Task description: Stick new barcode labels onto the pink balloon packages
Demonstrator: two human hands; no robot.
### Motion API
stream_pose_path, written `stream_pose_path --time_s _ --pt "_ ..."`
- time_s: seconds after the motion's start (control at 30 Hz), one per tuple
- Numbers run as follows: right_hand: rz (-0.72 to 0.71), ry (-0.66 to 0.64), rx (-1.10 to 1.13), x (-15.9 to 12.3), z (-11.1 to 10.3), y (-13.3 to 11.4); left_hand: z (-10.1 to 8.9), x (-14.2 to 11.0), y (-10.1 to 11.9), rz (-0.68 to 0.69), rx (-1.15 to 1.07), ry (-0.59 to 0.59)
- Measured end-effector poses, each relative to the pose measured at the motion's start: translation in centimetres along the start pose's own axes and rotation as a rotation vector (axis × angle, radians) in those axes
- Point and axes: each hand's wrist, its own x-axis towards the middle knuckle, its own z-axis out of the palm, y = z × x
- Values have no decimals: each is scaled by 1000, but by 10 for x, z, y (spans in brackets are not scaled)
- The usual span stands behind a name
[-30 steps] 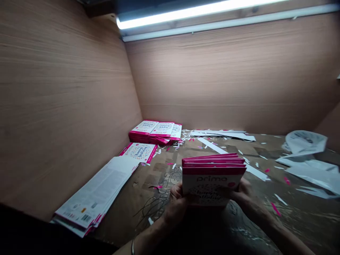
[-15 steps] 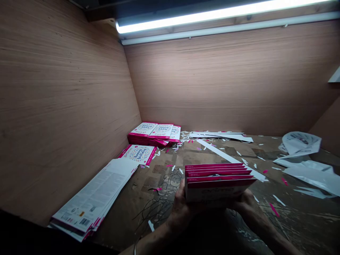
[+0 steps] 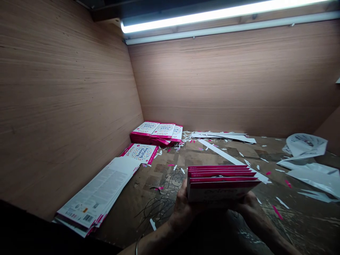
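Observation:
Between my two hands is a bundle of pink-and-white printed cardboard packets, held up with its pink edges fanned toward the top. My left hand is closed round the bundle's left side, thumb against the edge. At the lower right corner, my right hand grips the packets, its fingers partly hidden behind and below them. The front packet's face is in shadow, with dim "prima" lettering. Beyond my left hand lies a single "happy birthday" packet, beside a row of overlapping unfolded cards with printed backs and a barcode.
Stacked "happy birthday" packets stand in the back left corner against the wooden wall. White strips, a long strip and pink and white scraps litter the worktop. Crumpled white wrapping lies at right, and dark tangled strands lie left of my hands.
The whole view has shifted slightly, so things sit a little farther right. My hands keep the same hold on the bundle, and nothing on the worktop has visibly moved.

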Motion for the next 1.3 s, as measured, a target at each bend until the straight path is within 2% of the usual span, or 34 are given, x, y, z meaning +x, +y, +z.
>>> stream_pose_path --time_s 0.27,0.47,0.57,0.67,0.77,0.83,0.93,1.1,1.3 --pt "41 -3 65 0 -1 -1 0 -1 -1 8 -54 78" --pt "36 -7 50 -2 4 -1 2 -1 -10 -109 -166 -19" --pt "-2 -36 -52 -1 -3 -4 0 0 -15 -131 -219 -40" --pt "-110 21 -149 2 -26 -14 -2 1 -19 -114 -247 -56" --pt "-351 136 -118 2 -53 -33 -3 1 -23 -104 -268 -67" --pt "-499 162 -129 -2 -63 -50 -3 1 -26 -110 -272 -67" --pt "-593 174 -283 -11 -60 -69 -3 1 -27 -106 -269 -58" --pt "-757 212 -617 -21 -41 -85 -2 1 -20 -123 -256 -54" --pt "-828 232 -681 -19 -37 -91 -2 2 -17 -139 -306 -77"
